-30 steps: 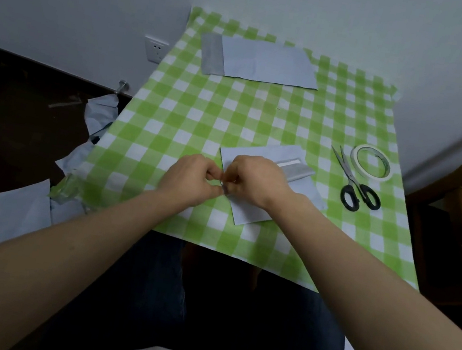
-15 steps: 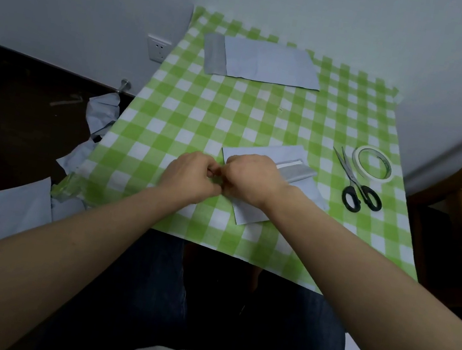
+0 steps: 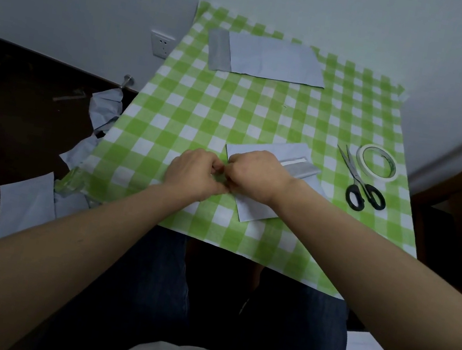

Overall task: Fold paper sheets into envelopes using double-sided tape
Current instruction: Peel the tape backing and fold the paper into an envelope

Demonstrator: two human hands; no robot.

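Item: paper sheet (image 3: pixel 257 212), part-folded, 6 o'clock on the checked cloth (image 3: pixel 204 104). My left hand (image 3: pixel 193 173) and right hand (image 3: pixel 256 179): fingers curled, tips pinching its 9 o'clock edge. Tape roll (image 3: pixel 359 157), scissors (image 3: pixel 356 176): 3 o'clock. Finished envelope (image 3: pixel 272 60): 12 o'clock.

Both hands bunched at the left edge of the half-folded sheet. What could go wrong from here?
1. The left hand and right hand pinch at the left edge of the folded sheet. Its right end lies free, so a tug may skew the fold.
2. The white tape strip runs beside the right wrist, so the flap might stick early or crooked.
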